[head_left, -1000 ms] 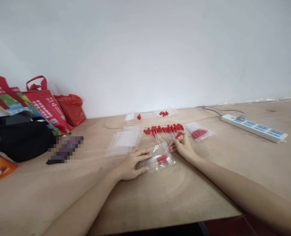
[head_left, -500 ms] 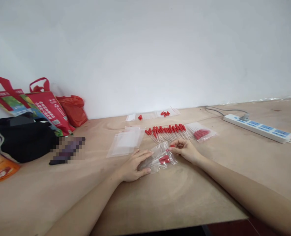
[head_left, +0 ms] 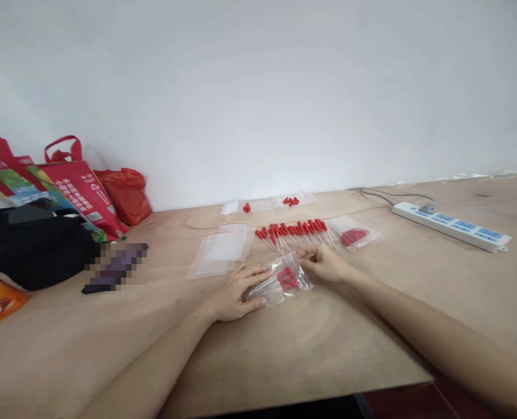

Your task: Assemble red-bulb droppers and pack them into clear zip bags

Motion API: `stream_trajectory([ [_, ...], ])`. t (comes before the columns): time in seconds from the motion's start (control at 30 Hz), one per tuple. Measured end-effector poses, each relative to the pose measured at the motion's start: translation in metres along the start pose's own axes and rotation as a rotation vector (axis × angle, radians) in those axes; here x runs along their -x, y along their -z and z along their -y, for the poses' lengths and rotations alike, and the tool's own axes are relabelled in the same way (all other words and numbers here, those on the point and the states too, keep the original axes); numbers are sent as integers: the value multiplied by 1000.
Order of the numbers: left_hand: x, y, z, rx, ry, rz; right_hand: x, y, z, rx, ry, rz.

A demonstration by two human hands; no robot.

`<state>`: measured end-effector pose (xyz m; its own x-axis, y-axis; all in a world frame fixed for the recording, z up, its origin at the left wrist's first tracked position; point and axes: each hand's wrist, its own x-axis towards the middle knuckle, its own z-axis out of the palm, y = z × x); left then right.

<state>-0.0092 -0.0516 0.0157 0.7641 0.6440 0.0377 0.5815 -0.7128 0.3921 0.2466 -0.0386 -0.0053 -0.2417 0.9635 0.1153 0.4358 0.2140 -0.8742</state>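
A clear plastic bag (head_left: 269, 294) lies on the wooden table, with several red-headed sticks (head_left: 288, 279) inside, their heads toward its right end. My left hand (head_left: 236, 294) steadies the bag's left end, thumb on the near side and fingers stretched across the far side. At the upper right corner of the same bag, my right hand (head_left: 322, 263) has thumb and fingertips pinched together on the edge. Just beyond lies a row of loose red-headed sticks (head_left: 291, 230). Another filled bag (head_left: 354, 234) is to the right of that row.
Flat zip bags (head_left: 219, 253) lie left of the loose sticks. Small red pieces (head_left: 290, 201) rest on bags near the wall. A power strip (head_left: 453, 226) with a cord is at the right. Shopping bags (head_left: 81, 192), a black bag (head_left: 40, 244) and a blurred dark object (head_left: 116, 267) stand left.
The red head that was between my right fingertips no longer shows there. More red heads are visible inside the bag. My left hand has stayed in place; the view has shifted slightly.
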Motion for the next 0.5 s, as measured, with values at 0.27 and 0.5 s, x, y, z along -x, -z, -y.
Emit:
stream_trajectory([
  [0.27, 0, 0, 0, -19, -53, 22, -68, -15, 11, 422, -14, -358],
  [0.5, 1, -5, 4, 53, -119, 10, -106, -37, 18, 479, -263, -342],
])
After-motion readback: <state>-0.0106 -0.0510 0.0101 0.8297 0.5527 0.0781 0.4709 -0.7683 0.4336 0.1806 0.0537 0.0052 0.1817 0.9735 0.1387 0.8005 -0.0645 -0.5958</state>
